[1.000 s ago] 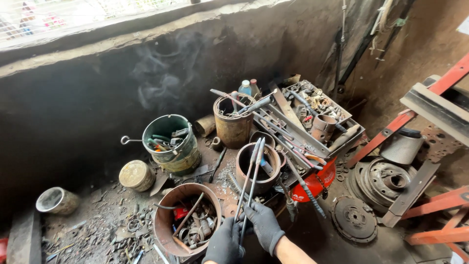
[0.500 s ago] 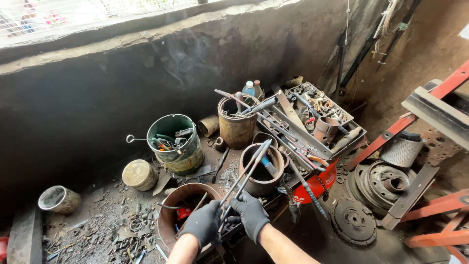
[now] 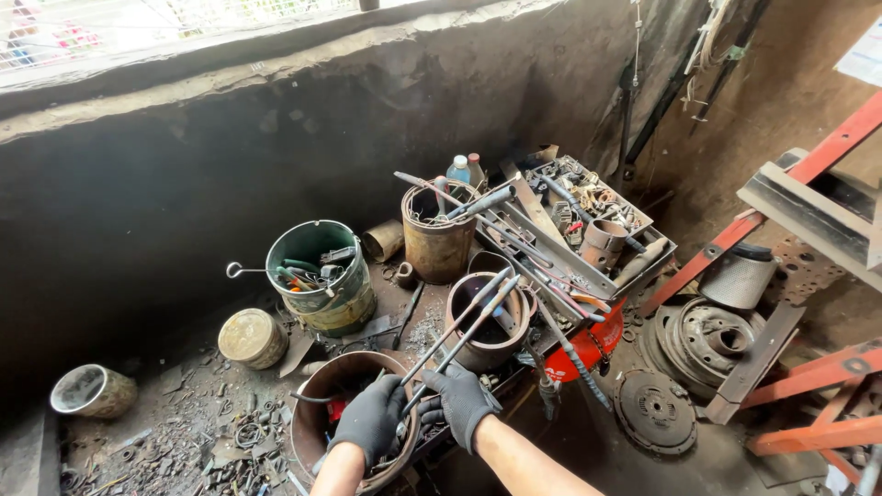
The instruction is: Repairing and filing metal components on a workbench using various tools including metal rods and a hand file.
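Two gloved hands meet at the bottom of the head view, over a cluttered workshop floor. The left hand and the right hand both have their fingers curled closed around the lower ends of two long metal rods. The rods slant up and to the right, with their far tips above a dark open metal can. The hands themselves hover over a rusty round tub that holds loose scrap, with a red piece showing inside.

Risks, as judged from this view: the rods are thin and gripped only at one end, so the free tips may swing and knock the can or the tools leaning in the taller rusty can behind it. A loosened grip would likely drop the rods into the tub or onto the litter of small metal parts on the floor. The green bucket of hand tools stands well apart to the left and seems out of reach of the tips. Whether the rod tips touch the can rim cannot be told.
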